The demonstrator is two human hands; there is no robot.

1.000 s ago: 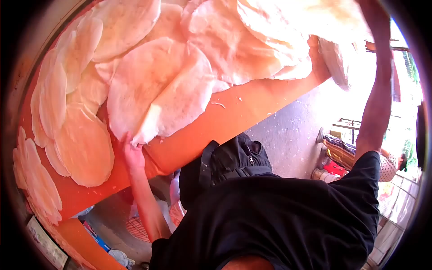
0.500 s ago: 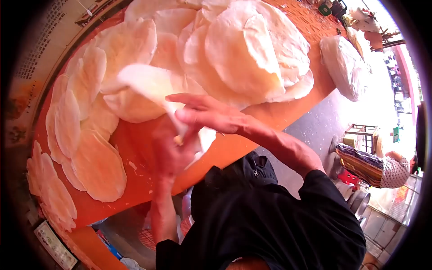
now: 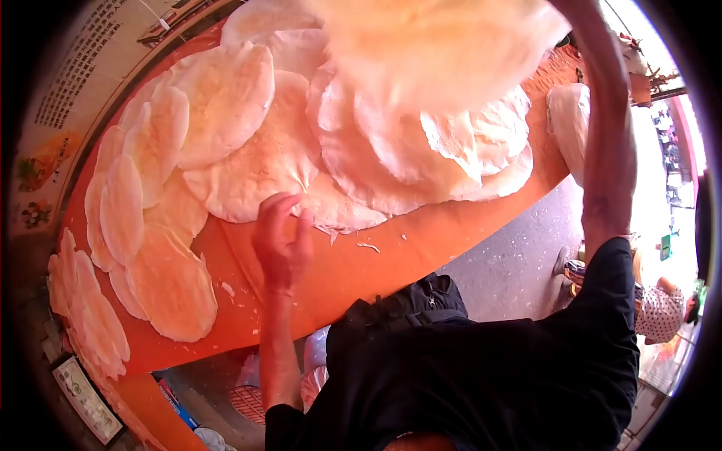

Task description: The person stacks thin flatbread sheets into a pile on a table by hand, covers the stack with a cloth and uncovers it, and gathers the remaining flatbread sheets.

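Observation:
Thin, pale round sheets (image 3: 256,165), which look like dough or flatbread, overlap across an orange table (image 3: 316,263). My right arm reaches to the top right, where my right hand (image 3: 569,9) is partly cut off by the frame edge. It grips the corner of a raised sheet (image 3: 444,56), blurred by motion above the pile. My left hand (image 3: 282,244) is by the near edge of the sheets, fingers bent and thumb apart, with nothing visible in it. A puckered fold lies just beyond its fingertips.
A white plastic-wrapped bundle (image 3: 568,124) rests at the table's right end. Dough scraps (image 3: 368,246) dot the near edge. A black bag (image 3: 406,304) is close to my body. At the right is another person in a dotted top (image 3: 660,312). A framed banknote (image 3: 86,398) stands lower left.
My right hand has swung from beside my left hand to the far top right, and a sheet is now raised there. My left hand has moved slightly up, and its fingers have come apart.

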